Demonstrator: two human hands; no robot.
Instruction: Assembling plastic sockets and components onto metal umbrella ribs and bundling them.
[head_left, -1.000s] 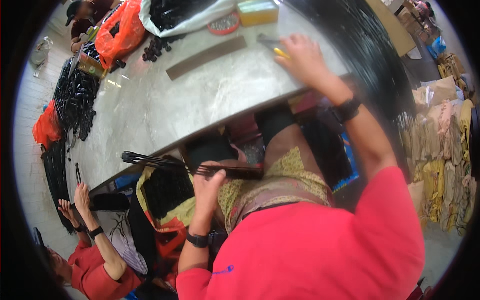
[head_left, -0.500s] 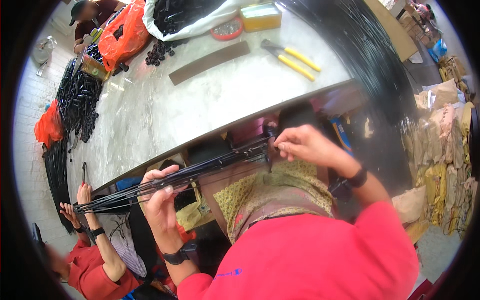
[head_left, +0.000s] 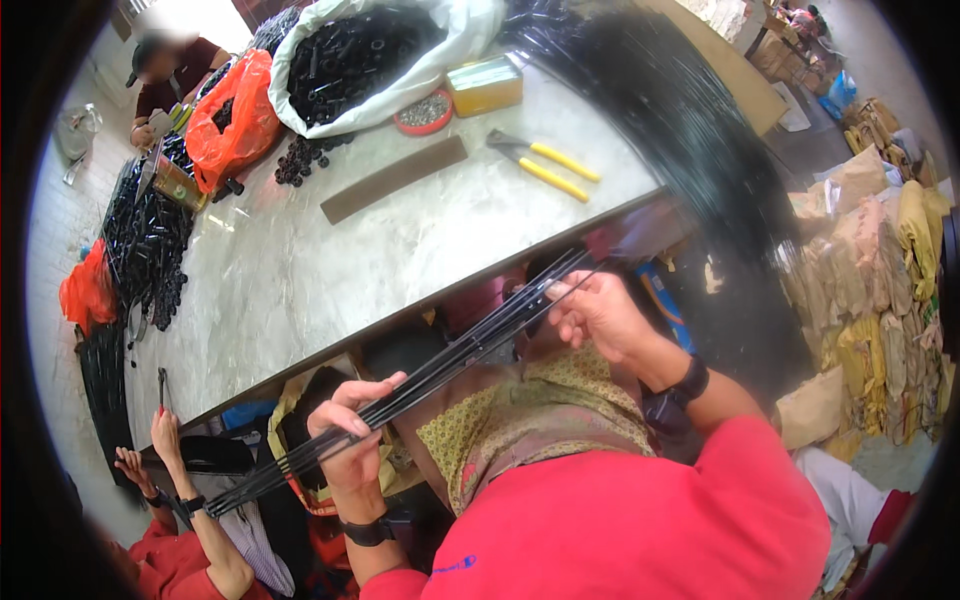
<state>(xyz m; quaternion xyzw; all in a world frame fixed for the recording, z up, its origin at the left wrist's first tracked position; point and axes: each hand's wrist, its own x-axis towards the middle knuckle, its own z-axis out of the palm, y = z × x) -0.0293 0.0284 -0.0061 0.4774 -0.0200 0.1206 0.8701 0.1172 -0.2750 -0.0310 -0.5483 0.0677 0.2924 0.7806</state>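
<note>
A bundle of thin black umbrella ribs (head_left: 440, 367) slants over my lap, from lower left up toward the table's front edge. My left hand (head_left: 347, 430) is closed round its middle part, with the thumb hidden. Near the upper end, my right hand (head_left: 595, 312) pinches the ribs between thumb and fingers, its other fingers curled. Small joints show along the rods. Under the bundle, a patterned yellow-green cloth (head_left: 540, 400) covers my lap.
On the grey-white table (head_left: 400, 235) lie pliers with yellow handles (head_left: 555, 170), a dark strip (head_left: 395, 180), a red dish (head_left: 424, 112) and a sack of black parts (head_left: 360, 60). Black rods (head_left: 690, 130) drape over its right side. A co-worker's hand (head_left: 166, 435) holds a tool at lower left.
The bundle slants more steeply, its far-left end lower. My right hand, earlier at the bundle's end, now pinches the ribs. The view has shifted, and a person's leg has appeared at lower right.
</note>
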